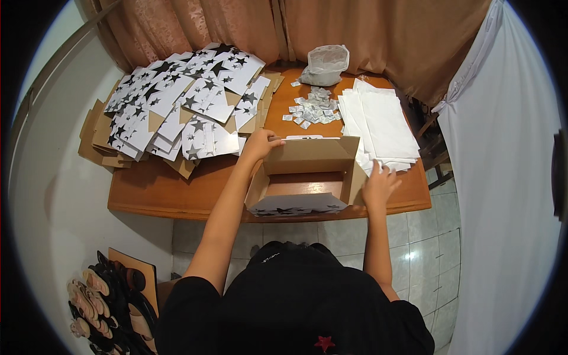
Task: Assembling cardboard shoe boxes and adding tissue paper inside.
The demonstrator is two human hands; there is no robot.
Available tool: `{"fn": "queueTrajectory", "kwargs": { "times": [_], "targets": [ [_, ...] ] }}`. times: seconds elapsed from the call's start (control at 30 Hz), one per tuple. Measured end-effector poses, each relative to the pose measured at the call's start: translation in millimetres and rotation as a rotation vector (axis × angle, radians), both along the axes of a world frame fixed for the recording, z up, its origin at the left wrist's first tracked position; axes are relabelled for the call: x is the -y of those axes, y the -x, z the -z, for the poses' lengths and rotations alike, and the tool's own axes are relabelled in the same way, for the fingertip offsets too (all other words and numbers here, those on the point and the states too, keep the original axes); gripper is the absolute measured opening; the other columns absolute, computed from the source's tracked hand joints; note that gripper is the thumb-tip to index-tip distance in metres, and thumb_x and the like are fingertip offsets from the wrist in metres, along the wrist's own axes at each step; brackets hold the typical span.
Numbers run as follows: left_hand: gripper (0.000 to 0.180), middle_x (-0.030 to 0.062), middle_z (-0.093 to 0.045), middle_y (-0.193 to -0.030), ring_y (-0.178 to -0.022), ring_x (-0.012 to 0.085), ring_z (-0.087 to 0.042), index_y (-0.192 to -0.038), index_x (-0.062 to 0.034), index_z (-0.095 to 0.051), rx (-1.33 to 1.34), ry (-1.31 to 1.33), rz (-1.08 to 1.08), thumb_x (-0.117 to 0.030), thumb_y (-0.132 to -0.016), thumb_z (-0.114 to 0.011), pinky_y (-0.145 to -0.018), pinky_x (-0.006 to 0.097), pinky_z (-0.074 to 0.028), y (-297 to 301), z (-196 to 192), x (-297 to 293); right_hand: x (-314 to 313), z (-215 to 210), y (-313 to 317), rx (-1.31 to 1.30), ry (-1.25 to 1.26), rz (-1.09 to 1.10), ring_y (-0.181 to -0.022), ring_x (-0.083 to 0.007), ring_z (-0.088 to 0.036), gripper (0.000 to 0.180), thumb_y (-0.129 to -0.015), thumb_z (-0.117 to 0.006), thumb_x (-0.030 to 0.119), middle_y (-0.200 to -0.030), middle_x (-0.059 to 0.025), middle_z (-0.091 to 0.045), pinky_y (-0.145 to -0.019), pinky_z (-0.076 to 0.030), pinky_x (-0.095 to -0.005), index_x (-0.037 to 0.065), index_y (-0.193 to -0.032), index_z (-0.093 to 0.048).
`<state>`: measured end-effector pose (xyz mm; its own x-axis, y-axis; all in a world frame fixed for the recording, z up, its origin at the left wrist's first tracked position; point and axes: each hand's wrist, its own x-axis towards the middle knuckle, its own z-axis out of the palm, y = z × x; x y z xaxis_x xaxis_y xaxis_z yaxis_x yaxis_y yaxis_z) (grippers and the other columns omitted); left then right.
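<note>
An open brown cardboard box (307,158) with a white star-printed outside stands at the front of the wooden table (154,189). My left hand (260,144) grips its far left corner, fingers over the top edge. My right hand (378,184) rests against the box's right flap, fingers spread, beside the lower end of a stack of white paper sheets (381,127). The inside of the box shows only bare cardboard.
A large pile of flat, unfolded star-printed boxes (183,106) covers the table's left half. Several small white sachets (313,109) lie behind the box, and a clear plastic bag (324,65) beyond them. Curtains hang at the back. Sandals (106,307) lie on the floor, lower left.
</note>
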<state>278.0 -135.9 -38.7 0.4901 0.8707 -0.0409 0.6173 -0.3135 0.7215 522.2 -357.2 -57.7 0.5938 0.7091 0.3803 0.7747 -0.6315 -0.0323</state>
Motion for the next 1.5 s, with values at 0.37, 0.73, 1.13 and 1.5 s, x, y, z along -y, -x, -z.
{"fn": "queueTrajectory", "kwargs": {
  "times": [0.37, 0.73, 1.13, 1.5],
  "targets": [
    [0.02, 0.0149, -0.06, -0.096, -0.087, 0.0282, -0.058, -0.093, 0.0004, -0.06, 0.248, -0.381, -0.204, -0.012, -0.077, -0.062, -0.074, 0.038, -0.045, 35, -68, 119, -29, -5, 11, -0.22, 0.335, 0.024, -0.111, -0.0342, -0.047, 0.042, -0.068, -0.068, 0.033, -0.097, -0.0125, -0.061, -0.099, 0.0, -0.0673, 0.004, -0.096, -0.059],
    [0.037, 0.0187, -0.055, -0.111, -0.099, 0.0326, -0.053, -0.102, 0.0021, -0.059, 0.125, -0.097, -0.119, -0.018, -0.073, -0.067, -0.085, 0.038, -0.042, 70, 12, 108, -44, 27, 4, -0.492, 0.161, -0.068, -0.102, -0.0307, -0.055, 0.075, -0.069, -0.066, 0.018, -0.108, -0.0118, -0.056, -0.095, -0.009, -0.0708, 0.011, -0.133, -0.029],
    [0.081, 0.0195, -0.044, -0.126, -0.113, 0.0333, -0.045, -0.136, 0.0002, -0.024, -0.3, -0.06, -0.065, -0.021, -0.07, -0.067, -0.094, 0.045, -0.03, 78, 84, 117, -29, 72, -11, -0.66, -0.484, -0.513, -0.103, -0.0294, -0.05, 0.072, -0.065, -0.062, -0.003, -0.107, -0.0143, -0.051, -0.091, -0.039, -0.0375, 0.009, -0.13, -0.034],
    [0.053, 0.02, -0.044, -0.128, -0.117, 0.0333, -0.045, -0.109, -0.006, -0.058, 0.388, -0.15, -0.307, 0.016, -0.061, -0.048, -0.102, 0.039, -0.03, 80, 99, 86, -15, 47, -3, -0.685, -0.085, -0.693, -0.105, -0.0303, -0.05, 0.059, -0.066, -0.063, 0.0, -0.107, -0.0125, -0.054, -0.088, -0.043, -0.037, 0.024, -0.119, -0.055]
  ]
}}
